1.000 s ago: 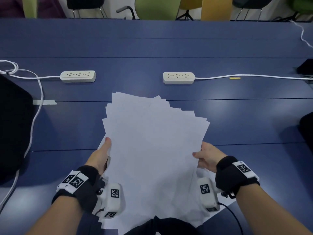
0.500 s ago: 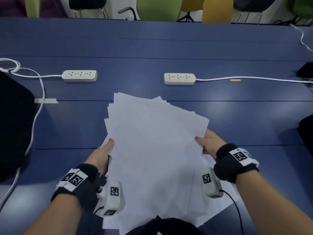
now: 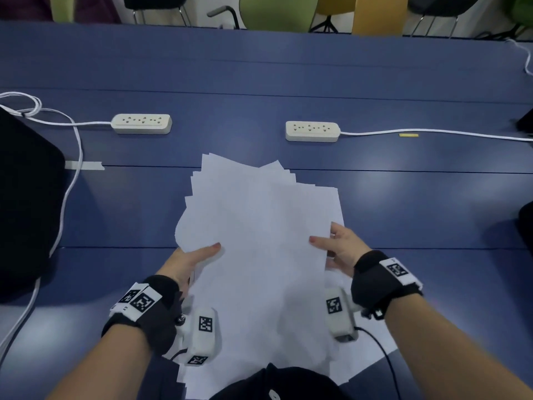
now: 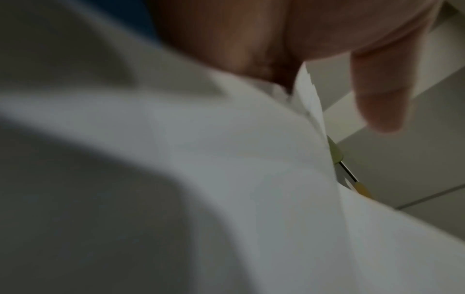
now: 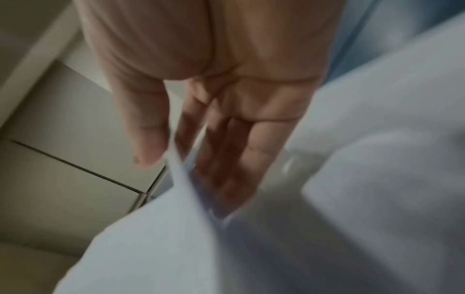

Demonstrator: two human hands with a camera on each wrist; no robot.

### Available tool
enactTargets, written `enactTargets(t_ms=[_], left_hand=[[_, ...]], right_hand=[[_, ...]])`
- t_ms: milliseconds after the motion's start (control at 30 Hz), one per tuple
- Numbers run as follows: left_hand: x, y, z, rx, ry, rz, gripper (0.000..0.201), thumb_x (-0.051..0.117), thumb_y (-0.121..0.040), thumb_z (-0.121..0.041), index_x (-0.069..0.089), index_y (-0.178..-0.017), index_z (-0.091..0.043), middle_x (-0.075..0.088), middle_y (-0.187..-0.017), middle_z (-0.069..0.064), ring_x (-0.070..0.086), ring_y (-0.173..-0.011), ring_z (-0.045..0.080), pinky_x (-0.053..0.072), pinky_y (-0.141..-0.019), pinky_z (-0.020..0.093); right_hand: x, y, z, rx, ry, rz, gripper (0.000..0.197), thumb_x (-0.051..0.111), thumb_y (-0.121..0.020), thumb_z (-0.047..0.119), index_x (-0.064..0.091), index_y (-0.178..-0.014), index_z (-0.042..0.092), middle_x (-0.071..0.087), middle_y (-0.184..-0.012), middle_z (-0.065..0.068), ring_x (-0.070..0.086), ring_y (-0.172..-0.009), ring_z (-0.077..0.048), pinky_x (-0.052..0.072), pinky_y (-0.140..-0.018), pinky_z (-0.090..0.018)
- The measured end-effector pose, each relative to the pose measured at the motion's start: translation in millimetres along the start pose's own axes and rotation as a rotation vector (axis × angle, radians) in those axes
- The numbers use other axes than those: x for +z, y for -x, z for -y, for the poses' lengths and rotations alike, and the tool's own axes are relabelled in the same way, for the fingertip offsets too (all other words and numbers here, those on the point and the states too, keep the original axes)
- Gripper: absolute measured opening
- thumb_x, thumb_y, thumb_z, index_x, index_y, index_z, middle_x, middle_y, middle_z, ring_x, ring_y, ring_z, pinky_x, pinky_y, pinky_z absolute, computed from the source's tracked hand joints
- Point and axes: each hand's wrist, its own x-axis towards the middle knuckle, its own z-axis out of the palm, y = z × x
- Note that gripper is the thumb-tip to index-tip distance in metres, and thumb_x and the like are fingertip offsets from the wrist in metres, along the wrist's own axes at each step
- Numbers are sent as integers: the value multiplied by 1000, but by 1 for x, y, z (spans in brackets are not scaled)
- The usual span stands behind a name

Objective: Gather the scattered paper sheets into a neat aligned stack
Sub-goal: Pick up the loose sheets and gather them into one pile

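A loose, fanned bundle of white paper sheets point(image 3: 259, 223) is held between both hands above the blue table point(image 3: 418, 203), its far corners staggered and uneven. My left hand point(image 3: 202, 255) grips the left edge, thumb on top and fingers underneath. My right hand point(image 3: 326, 243) pinches the right edge, thumb on the top sheet and fingers behind. In the left wrist view the thumb point(image 4: 377, 103) lies over the layered paper edges point(image 4: 309, 103). In the right wrist view the sheets point(image 5: 176, 228) pass between the thumb point(image 5: 148, 139) and the straight fingers.
Two white power strips point(image 3: 141, 123) point(image 3: 312, 131) lie beyond the paper, with a white cable point(image 3: 72, 174) looping down the left side. A black object point(image 3: 26, 197) covers the left of the table. Chairs point(image 3: 274, 10) stand past the far edge.
My right hand has slid forward along the right edge and inward, so the fan is narrower. My left thumb has moved further onto the top sheet.
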Motion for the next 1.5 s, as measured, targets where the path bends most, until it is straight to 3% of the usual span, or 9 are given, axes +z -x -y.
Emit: enactTargets(t_ms=[100,267,567,800,1100,1167,1267,1400,1500], left_hand=[[4,0,5,73,-28,-4,36,54,-84,9,57,-112,-14,67,-100,-1,64,-91,12,46,-88,31],[-1,-5,11,89,-57,-54,31,54,-85,8,58,-97,-20,64,-100,1,60,-92,17,41,-91,36],[-2,-1,13,138,-14,-13,45,67,-72,7,59,-107,-19,66,-107,-1,63,-97,13,45,-89,33],[-5,3,14,155,-10,-61,72,72,-56,-9,53,-126,-7,63,-122,10,59,-112,27,41,-102,43],[2,10,8,141,-86,-2,46,71,-69,-3,58,-113,-7,69,-101,4,66,-93,17,51,-87,33],[3,9,7,146,-97,-13,36,67,-77,5,59,-110,-7,69,-91,-1,67,-81,10,54,-71,23],[5,10,2,148,-125,8,44,73,-67,-5,61,-108,-15,70,-105,5,66,-99,22,49,-92,39],[10,18,-3,158,-116,40,58,71,-59,-15,59,-116,-12,69,-111,6,64,-105,23,45,-99,41],[9,19,-4,157,-165,39,45,77,-66,-12,62,-109,-7,73,-93,0,69,-88,13,53,-82,27]], right_hand=[[7,1,-18,37,90,-49,27,60,-86,9,58,-113,12,69,-108,-9,66,-93,-28,56,-81,-42],[-15,15,-25,57,-134,87,22,47,-92,2,61,-106,11,73,-95,-3,70,-79,-19,57,-61,-30],[-7,26,-30,-77,110,-55,24,72,-76,11,65,-99,13,72,-81,5,67,-67,-9,49,-53,-21],[-21,20,-4,-55,-250,-3,34,35,-95,41,63,-92,21,71,-82,-1,66,-75,-18,51,-71,-37],[-13,0,28,-317,198,-339,27,51,-90,25,61,-65,17,66,-75,-2,60,-81,-25,52,-78,-38],[-13,-5,45,-465,589,-432,11,53,-87,24,61,-79,20,65,-87,1,58,-89,-21,46,-82,-31],[3,-9,81,-579,1024,-350,19,53,-87,23,62,-104,21,62,-107,1,51,-105,-20,37,-87,-28],[41,-24,112,-544,1089,-152,42,61,-84,32,53,-124,21,54,-125,-6,51,-115,-27,40,-98,-34],[60,-34,124,-570,1057,-139,53,66,-79,35,51,-126,17,54,-125,-9,53,-112,-28,41,-97,-34]])
